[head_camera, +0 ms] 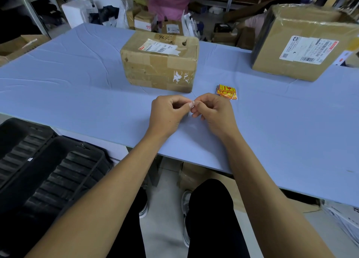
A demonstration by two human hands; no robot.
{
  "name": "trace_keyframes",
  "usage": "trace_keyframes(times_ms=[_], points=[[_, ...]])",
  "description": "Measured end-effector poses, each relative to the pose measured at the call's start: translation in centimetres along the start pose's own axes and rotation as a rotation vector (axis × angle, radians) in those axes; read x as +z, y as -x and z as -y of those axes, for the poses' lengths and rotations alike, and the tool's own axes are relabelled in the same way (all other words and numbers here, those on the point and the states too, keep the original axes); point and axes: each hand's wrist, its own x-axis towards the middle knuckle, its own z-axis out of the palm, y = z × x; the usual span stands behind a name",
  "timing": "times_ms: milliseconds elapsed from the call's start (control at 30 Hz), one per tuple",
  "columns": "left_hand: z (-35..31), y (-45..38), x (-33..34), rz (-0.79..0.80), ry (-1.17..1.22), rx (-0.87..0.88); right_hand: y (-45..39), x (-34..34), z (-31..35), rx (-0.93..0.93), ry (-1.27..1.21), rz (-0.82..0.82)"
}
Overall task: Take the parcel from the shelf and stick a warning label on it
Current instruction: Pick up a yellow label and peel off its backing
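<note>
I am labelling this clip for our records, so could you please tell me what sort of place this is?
Probably a parcel packing or dispatch room: taped brown cardboard boxes with shipping labels sit on a blue-covered table, beside a small stack of yellow and red warning stickers, with more parcels behind.

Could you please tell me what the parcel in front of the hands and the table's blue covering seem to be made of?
The parcel looks like matte brown corrugated cardboard, dented and wrapped in glossy tan tape, with a paper shipping label. The blue covering looks like a thin matte sheet, possibly plastic or cloth; its creases suggest something flexible.
</note>
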Motion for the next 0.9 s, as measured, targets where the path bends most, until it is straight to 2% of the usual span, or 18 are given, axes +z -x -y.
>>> trace_keyframes(times_ms=[133, 367, 900], points=[[-0.1, 0.0, 0.0, -0.013, 0.005, -0.022, 0.0, 0.1, -0.1, -0.013, 0.021, -0.015], [-0.5, 0.0, -0.2, -0.07, 0.056, -0.123, 0.3, -0.1, -0.1, 0.048, 0.111, -0.146], [-0.8, 0.2, -0.4, -0.123, 0.05, -0.163, 1.9, -2.1, 1.0, 0.174, 0.242, -0.242]])
